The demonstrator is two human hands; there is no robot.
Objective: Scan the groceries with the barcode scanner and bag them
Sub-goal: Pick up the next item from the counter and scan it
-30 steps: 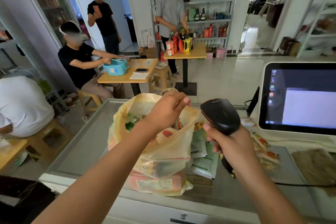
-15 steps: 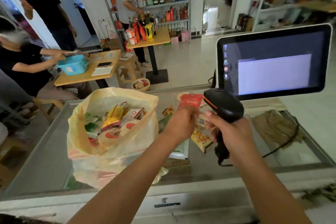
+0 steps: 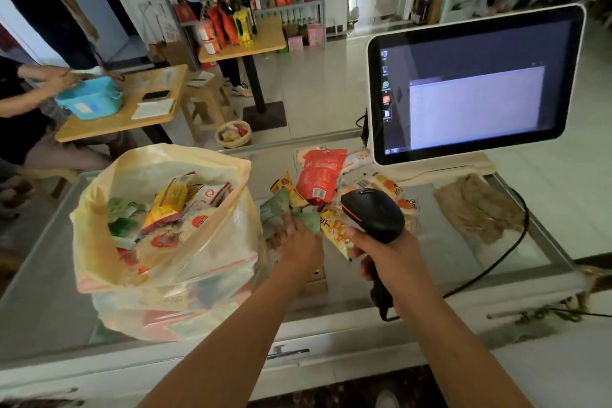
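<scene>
A pale yellow plastic bag (image 3: 212, 242) stands open on the glass counter (image 3: 43, 301), filled with several snack packets. To its right lies a pile of loose packets, among them a red packet (image 3: 319, 175) and a yellow packet (image 3: 336, 232). My left hand (image 3: 298, 245) rests on a green packet (image 3: 276, 209) at the near edge of the pile, fingers curled over it. My right hand (image 3: 387, 255) grips the handle of the black barcode scanner (image 3: 374, 214), its head over the pile.
A white touchscreen monitor (image 3: 473, 83) stands at the counter's back right, lit. A brown cloth (image 3: 477, 209) lies beside it, and the scanner cable (image 3: 496, 265) curls across the counter. Beyond the counter are wooden tables, shelves of bottles and other people.
My left hand left the bag's rim and moved right to the loose packets, closing on the green one. The scanner came down over the pile. My view turned right and downward.
</scene>
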